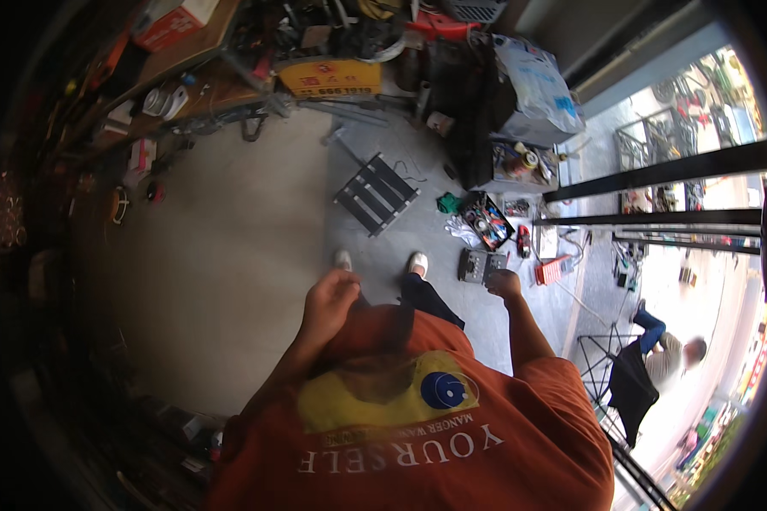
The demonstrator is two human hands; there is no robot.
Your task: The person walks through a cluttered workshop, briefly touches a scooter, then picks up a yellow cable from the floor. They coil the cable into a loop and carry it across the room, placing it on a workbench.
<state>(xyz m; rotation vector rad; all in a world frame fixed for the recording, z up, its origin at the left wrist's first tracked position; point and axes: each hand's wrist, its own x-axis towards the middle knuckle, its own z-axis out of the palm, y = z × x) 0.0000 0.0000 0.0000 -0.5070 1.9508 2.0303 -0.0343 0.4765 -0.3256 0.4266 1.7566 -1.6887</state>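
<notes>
My left hand (333, 298) is raised in front of my orange T-shirt, above my left shoe. Its fingers are curled in, and whatever lies inside them, if anything, is hidden. Out to the right, my right hand (504, 284) is closed too, with its grip turned away from view. Just past it, an open dark case (479, 265) with fitted pieces lies on the floor. Farther ahead, a low black slatted stool or rack (377, 195) sits on the grey floor, apart from both hands.
An open toolbox (487, 220), white gloves (461, 230), a green cloth (448, 203) and a red slotted box (551, 271) lie front right. A cluttered workbench (200, 89) lines the far left. On the right, someone sits on a black folding chair (632, 392) by the open doorway.
</notes>
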